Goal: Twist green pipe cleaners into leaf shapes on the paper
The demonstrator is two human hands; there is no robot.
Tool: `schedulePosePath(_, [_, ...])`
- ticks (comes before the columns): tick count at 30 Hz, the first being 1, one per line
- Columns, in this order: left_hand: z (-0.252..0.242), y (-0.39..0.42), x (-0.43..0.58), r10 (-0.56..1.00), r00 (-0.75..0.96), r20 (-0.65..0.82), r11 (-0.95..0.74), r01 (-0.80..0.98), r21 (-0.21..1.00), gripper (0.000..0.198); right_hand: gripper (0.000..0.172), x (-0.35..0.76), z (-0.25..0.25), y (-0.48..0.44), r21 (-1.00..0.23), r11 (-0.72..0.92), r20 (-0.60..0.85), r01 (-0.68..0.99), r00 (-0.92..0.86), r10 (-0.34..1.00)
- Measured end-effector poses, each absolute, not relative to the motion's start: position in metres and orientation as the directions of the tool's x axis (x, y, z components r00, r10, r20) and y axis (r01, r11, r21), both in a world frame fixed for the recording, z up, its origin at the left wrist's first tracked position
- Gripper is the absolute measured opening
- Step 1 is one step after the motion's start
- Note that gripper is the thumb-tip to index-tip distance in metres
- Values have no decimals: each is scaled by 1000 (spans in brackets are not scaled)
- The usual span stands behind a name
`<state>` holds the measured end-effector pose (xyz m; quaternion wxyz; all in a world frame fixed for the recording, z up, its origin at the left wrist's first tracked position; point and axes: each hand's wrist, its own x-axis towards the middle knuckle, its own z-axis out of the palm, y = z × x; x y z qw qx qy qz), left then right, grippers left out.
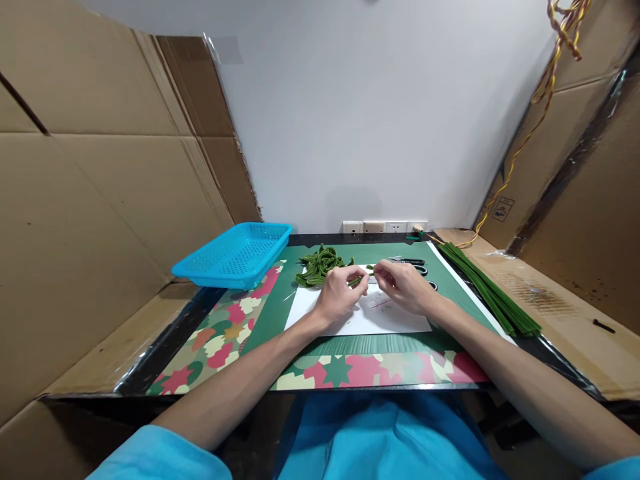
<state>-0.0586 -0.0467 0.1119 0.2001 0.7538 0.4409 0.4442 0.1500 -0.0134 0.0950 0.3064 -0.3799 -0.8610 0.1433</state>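
Over a white sheet of paper point(345, 321), my two hands are close together, fingertips almost meeting. My left hand point(341, 293) is closed in a pinch, and a bit of green fuzzy pipe cleaner point(370, 267) shows by the fingertips. My right hand point(403, 285) is also closed, pinching at the same short green piece; most of it is hidden by the fingers. Just behind my left hand lies a pile of bent green pipe cleaners point(320, 261). Scissors point(423, 271) with dark handles lie behind my right hand, partly covered by it.
A blue perforated basket point(230, 257) stands at the left. A bundle of long straight green pipe cleaners point(493, 293) lies at the right. Beneath is a green mat point(270, 320) with a patterned border. Cardboard walls point(100, 187) flank the table; sockets point(374, 227) line the back wall.
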Motion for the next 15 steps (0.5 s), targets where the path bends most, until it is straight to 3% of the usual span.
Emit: schedulePosePath(15, [107,-46,-60,804,195,562,-539,639,549,13,32,152,93,-12,-466,709,457,530,-542,705])
